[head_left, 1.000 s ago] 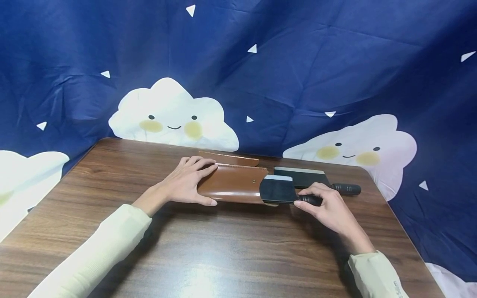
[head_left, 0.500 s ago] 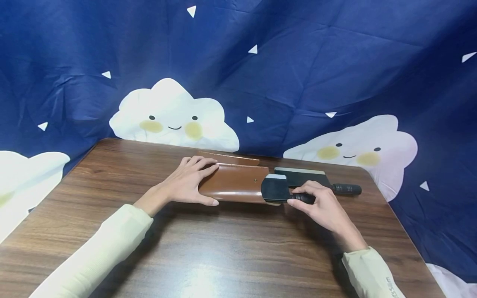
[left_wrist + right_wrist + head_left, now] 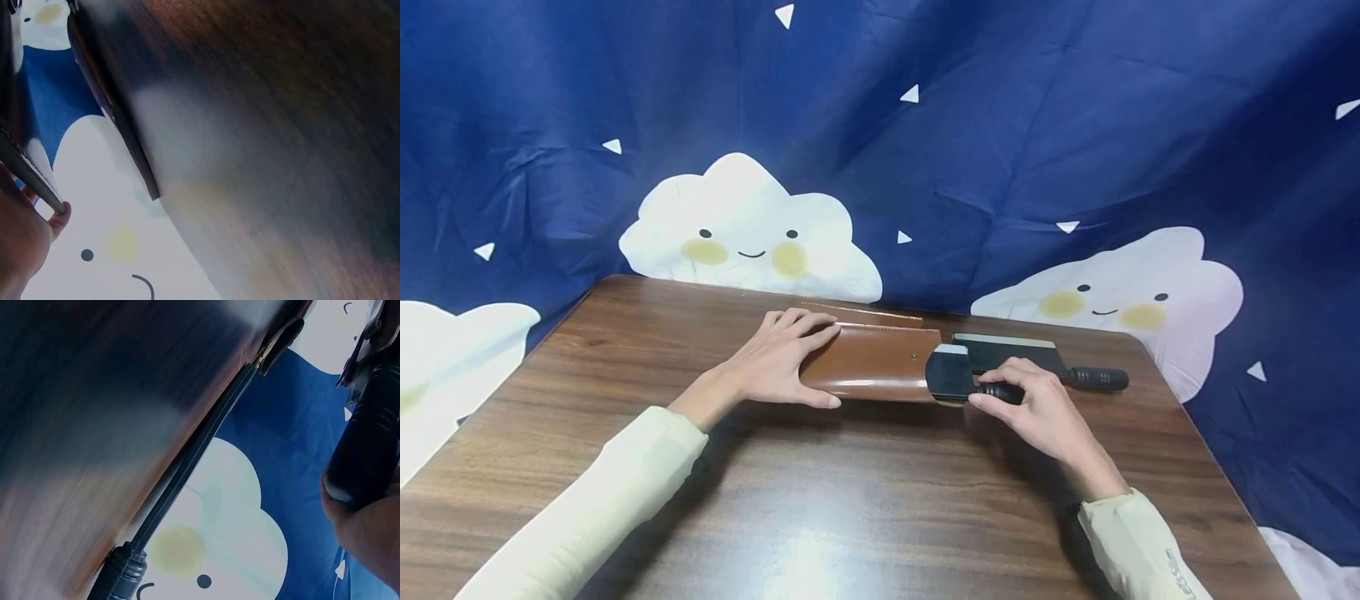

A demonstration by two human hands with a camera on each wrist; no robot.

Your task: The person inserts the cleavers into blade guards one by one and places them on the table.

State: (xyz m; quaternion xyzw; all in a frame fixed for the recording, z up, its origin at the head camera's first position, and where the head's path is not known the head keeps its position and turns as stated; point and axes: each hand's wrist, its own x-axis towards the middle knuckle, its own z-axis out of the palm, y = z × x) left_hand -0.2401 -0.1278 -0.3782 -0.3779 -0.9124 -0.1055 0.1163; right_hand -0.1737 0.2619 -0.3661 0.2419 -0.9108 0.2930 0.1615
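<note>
A brown leather knife sheath with stitched edge and a small snap is held by my left hand, thumb along the near side and fingers over the far side. In the left wrist view, fingers wrap the sheath's edge. My right hand pinches the black handle of a cleaver. Most of its black blade is hidden inside the sheath; a short piece with a silver edge strip shows at the mouth. The right wrist view shows the handle in the fingers.
Behind lies a second cleaver on the wooden table, its black handle pointing right. A second brown sheath lies behind the held one, partly covered. A blue cloud-print curtain hangs past the table's far edge.
My right hand has moved left with the cleaver, so more of the blade is inside the sheath. My left hand and the sheath stay nearly in place.
</note>
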